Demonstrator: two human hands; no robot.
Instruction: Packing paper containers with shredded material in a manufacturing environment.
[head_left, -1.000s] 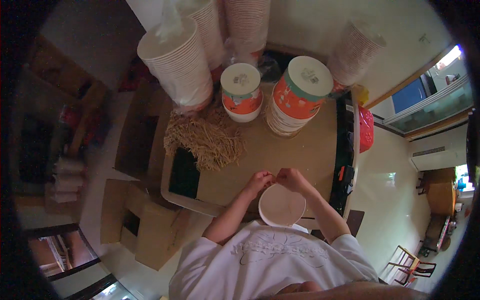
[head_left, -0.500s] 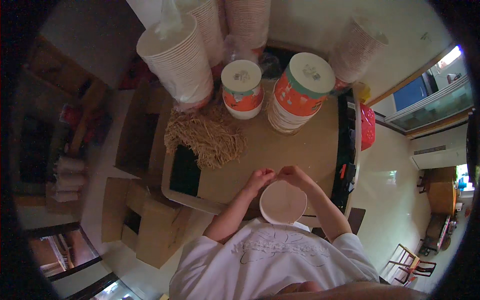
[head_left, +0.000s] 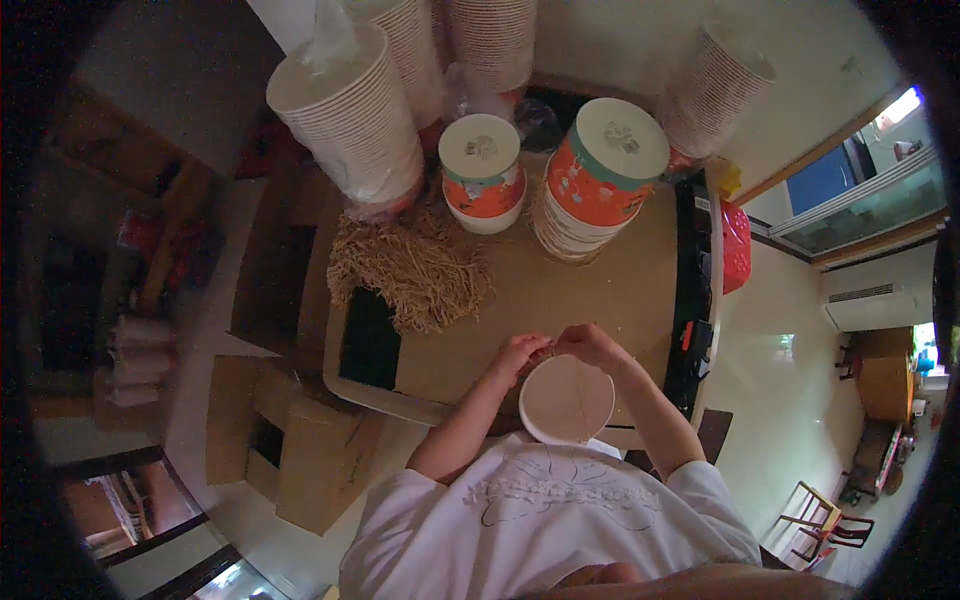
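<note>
A round white lid [head_left: 566, 400] rests at the near edge of the brown table [head_left: 600, 290], with a thin straw-coloured string running across it. My left hand [head_left: 516, 355] and my right hand [head_left: 590, 345] meet just above its far rim, fingertips pinched together on the string. A heap of the same straw-like fibre [head_left: 410, 270] lies left of my hands.
Two orange-and-white lidded tubs [head_left: 483, 175] [head_left: 605, 165] stand at the back on stacked bowls. Tall stacks of white paper bowls [head_left: 345, 115] rise behind them. Cardboard boxes [head_left: 290, 440] sit on the floor to the left, a red basket [head_left: 735, 245] to the right.
The hands stay pinched above the lid's rim; the lid has shifted very slightly. Nothing else has moved.
</note>
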